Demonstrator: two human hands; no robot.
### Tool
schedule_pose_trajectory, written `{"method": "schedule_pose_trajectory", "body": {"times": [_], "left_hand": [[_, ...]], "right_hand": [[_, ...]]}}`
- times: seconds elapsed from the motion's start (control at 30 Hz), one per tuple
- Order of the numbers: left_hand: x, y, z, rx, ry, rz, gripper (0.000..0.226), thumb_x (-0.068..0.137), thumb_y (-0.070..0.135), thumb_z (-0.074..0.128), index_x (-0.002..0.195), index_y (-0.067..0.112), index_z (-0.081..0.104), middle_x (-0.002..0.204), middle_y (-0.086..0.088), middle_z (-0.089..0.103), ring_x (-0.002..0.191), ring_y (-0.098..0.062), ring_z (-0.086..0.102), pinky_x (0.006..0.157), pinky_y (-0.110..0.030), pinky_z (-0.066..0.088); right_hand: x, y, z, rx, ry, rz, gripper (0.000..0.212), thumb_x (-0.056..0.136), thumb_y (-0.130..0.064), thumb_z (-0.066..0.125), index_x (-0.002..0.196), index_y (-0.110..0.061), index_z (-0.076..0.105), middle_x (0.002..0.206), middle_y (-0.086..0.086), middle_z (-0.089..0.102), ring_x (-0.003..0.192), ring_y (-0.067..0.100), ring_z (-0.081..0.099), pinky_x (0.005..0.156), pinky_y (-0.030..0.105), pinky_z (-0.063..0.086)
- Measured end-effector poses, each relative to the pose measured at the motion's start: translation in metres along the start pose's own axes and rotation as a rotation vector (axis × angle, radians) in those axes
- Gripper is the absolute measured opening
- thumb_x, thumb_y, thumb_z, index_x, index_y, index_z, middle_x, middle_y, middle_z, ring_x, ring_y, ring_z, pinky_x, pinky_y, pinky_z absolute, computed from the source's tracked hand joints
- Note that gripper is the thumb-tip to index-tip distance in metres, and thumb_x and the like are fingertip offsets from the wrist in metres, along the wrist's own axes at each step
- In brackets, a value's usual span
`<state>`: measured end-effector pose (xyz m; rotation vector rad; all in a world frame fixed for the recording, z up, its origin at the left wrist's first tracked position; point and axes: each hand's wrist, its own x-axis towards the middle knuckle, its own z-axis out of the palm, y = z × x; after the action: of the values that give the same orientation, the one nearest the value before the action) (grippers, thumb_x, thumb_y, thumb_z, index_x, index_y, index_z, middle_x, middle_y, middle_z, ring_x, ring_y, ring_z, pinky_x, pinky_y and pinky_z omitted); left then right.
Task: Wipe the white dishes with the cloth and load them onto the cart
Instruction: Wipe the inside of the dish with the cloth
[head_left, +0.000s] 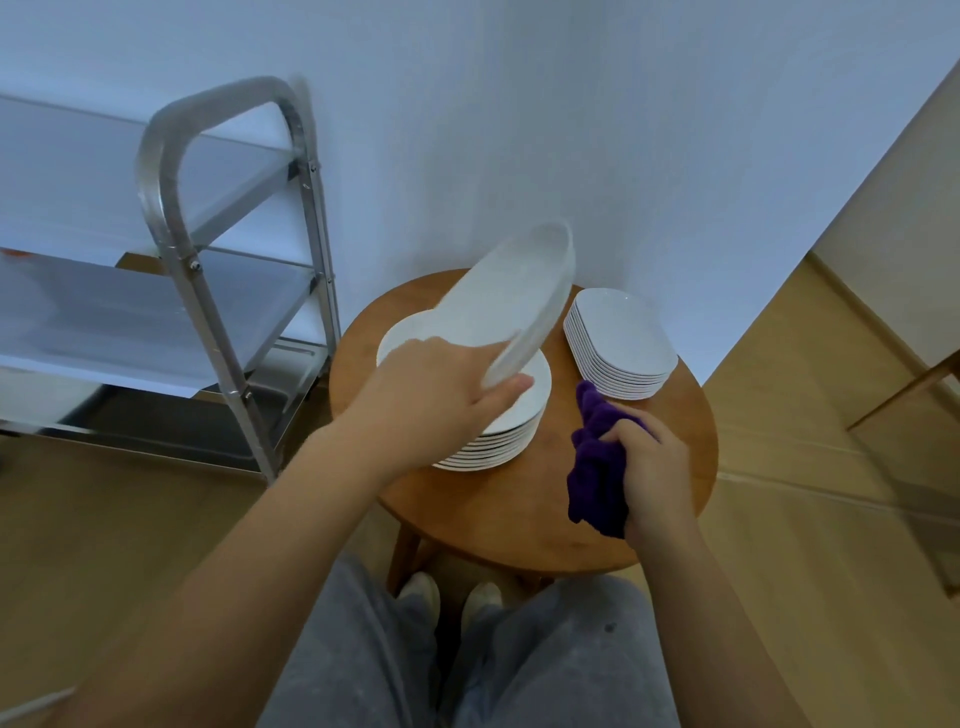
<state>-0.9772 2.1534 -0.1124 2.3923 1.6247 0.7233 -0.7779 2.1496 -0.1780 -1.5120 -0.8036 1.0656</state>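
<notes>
My left hand (441, 395) grips the near rim of a round white plate (511, 299), tilted up and blurred, above a stack of round white plates (511, 434) on a small round wooden table (498, 512). My right hand (652, 467) holds a bunched purple cloth (595, 467) just over the table's right side. A second stack of white squarish dishes (621, 345) sits at the table's far right. The steel cart (171, 244) stands to the left, its shelves bare where visible.
A white wall (571, 130) rises directly behind the table. The cart's upright frame and handle (228, 98) stand close to the table's left edge. Wooden floor (810, 519) extends to the right, with a table leg (904, 395) at the far right. My knees are below the table.
</notes>
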Motion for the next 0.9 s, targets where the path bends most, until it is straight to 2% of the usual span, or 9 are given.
{"method": "schedule_pose_trajectory", "body": {"times": [0.07, 0.17, 0.23, 0.33, 0.43, 0.5, 0.63, 0.8, 0.9], "left_hand": [[0.012, -0.006, 0.016, 0.259, -0.031, 0.068, 0.054, 0.094, 0.055, 0.029, 0.144, 0.033, 0.030, 0.067, 0.004, 0.052, 0.062, -0.010, 0.055, 0.060, -0.028, 0.053], [0.024, -0.016, 0.041, 0.424, -0.085, 0.126, 0.052, 0.097, 0.052, 0.026, 0.146, 0.037, 0.022, 0.069, 0.004, 0.054, 0.055, -0.008, 0.045, 0.048, -0.022, 0.037], [0.027, -0.022, 0.057, 0.495, -0.108, 0.165, 0.051, 0.098, 0.050, 0.026, 0.146, 0.034, 0.024, 0.103, 0.000, 0.064, 0.068, -0.012, 0.056, 0.053, -0.022, 0.035], [0.030, -0.031, 0.075, 0.565, -0.154, 0.211, 0.047, 0.099, 0.045, 0.029, 0.143, 0.028, 0.030, 0.140, 0.004, 0.047, 0.105, -0.022, 0.060, 0.065, -0.029, 0.046], [0.035, -0.040, 0.078, 0.585, -0.264, 0.188, 0.046, 0.099, 0.044, 0.031, 0.142, 0.028, 0.032, 0.146, 0.004, 0.041, 0.125, -0.026, 0.047, 0.082, -0.036, 0.048], [0.038, -0.043, 0.078, 0.584, -0.344, 0.193, 0.046, 0.099, 0.045, 0.030, 0.142, 0.029, 0.032, 0.147, 0.004, 0.039, 0.128, -0.026, 0.043, 0.090, -0.039, 0.045], [0.039, -0.050, 0.083, 0.536, -0.484, 0.186, 0.051, 0.097, 0.050, 0.029, 0.145, 0.031, 0.026, 0.152, 0.007, 0.031, 0.135, -0.025, 0.034, 0.109, -0.055, 0.021], [0.039, -0.070, 0.091, 0.475, -0.552, 0.075, 0.066, 0.089, 0.065, 0.025, 0.147, 0.036, 0.016, 0.157, 0.010, 0.014, 0.144, -0.022, 0.012, 0.111, -0.059, 0.003], [0.035, -0.076, 0.097, 0.427, -0.428, 0.056, 0.079, 0.078, 0.077, 0.021, 0.146, 0.038, 0.021, 0.156, 0.010, 0.016, 0.145, -0.020, 0.007, 0.109, -0.060, -0.008]], "right_hand": [[0.002, 0.007, -0.002, 0.001, -0.001, 0.027, 0.029, 0.075, -0.004, 0.055, 0.097, -0.017, 0.068, 0.094, 0.009, 0.068, 0.090, 0.030, 0.063, 0.069, 0.036, 0.053], [0.006, 0.015, -0.001, -0.080, -0.016, 0.045, 0.028, 0.078, -0.008, 0.057, 0.101, -0.023, 0.065, 0.094, 0.004, 0.066, 0.086, 0.023, 0.061, 0.059, 0.029, 0.049], [0.009, 0.020, 0.001, -0.124, -0.037, 0.059, 0.031, 0.080, -0.010, 0.059, 0.107, -0.025, 0.062, 0.096, 0.000, 0.063, 0.086, 0.020, 0.060, 0.056, 0.026, 0.046], [0.015, 0.027, 0.004, -0.156, -0.073, 0.095, 0.032, 0.081, -0.010, 0.058, 0.108, -0.027, 0.062, 0.101, 0.001, 0.062, 0.090, 0.020, 0.058, 0.059, 0.027, 0.046], [0.018, 0.033, 0.005, -0.126, -0.091, 0.164, 0.030, 0.078, -0.007, 0.059, 0.096, -0.031, 0.064, 0.102, 0.002, 0.062, 0.093, 0.024, 0.057, 0.060, 0.028, 0.045], [0.019, 0.038, 0.006, -0.120, -0.102, 0.200, 0.034, 0.075, -0.006, 0.061, 0.100, -0.028, 0.064, 0.104, 0.003, 0.061, 0.095, 0.025, 0.056, 0.059, 0.028, 0.045], [0.022, 0.044, 0.009, -0.106, -0.099, 0.211, 0.032, 0.075, -0.005, 0.062, 0.096, -0.029, 0.063, 0.104, 0.005, 0.061, 0.094, 0.026, 0.056, 0.058, 0.028, 0.045], [0.028, 0.051, 0.011, -0.167, -0.103, 0.238, 0.031, 0.073, -0.009, 0.062, 0.100, -0.023, 0.066, 0.104, 0.007, 0.061, 0.096, 0.030, 0.056, 0.060, 0.029, 0.046], [0.030, 0.057, 0.012, -0.245, -0.108, 0.243, 0.021, 0.075, -0.009, 0.061, 0.092, -0.019, 0.066, 0.090, 0.008, 0.063, 0.084, 0.027, 0.058, 0.059, 0.028, 0.044]]}}
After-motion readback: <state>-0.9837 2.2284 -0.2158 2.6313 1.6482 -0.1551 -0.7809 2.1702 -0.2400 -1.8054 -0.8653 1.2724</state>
